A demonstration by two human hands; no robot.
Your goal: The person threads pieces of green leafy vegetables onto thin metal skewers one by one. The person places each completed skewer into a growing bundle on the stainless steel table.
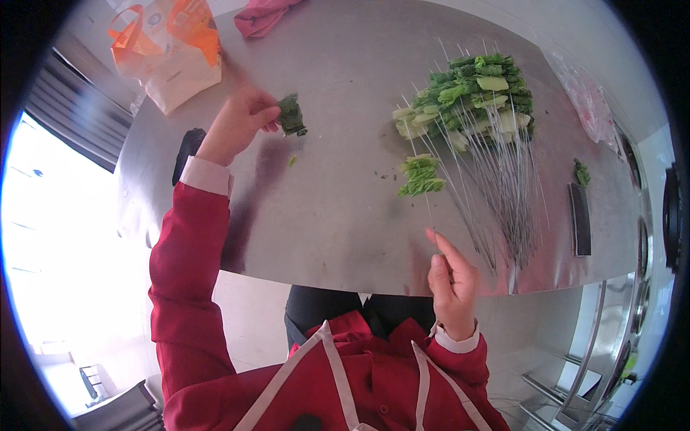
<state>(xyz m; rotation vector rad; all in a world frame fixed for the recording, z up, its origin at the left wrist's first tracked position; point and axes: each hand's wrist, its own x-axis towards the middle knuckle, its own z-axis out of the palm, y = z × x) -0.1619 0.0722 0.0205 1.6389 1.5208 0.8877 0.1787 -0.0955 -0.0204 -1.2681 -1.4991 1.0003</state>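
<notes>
Between its thumb and fingers my left hand (245,121) holds a dark green leaf piece (291,115) over the left half of the metal table (329,215). My right hand (455,283), at the table's near edge, pinches the lower end of a thin metal skewer (429,210). Folded light green leaves (421,175) are threaded on that skewer. Behind and to the right lies a pile of leafy greens on skewers (485,99), the bare metal ends (509,215) fanned towards me. A small green scrap (292,160) lies near my left hand.
An orange and white bag (180,64) stands at the back left, near a pink cloth (264,16). A black object (188,151) lies beside my left wrist. At the right are a dark rectangular strip (580,218), a leaf (581,172) and a clear plastic bag (585,97).
</notes>
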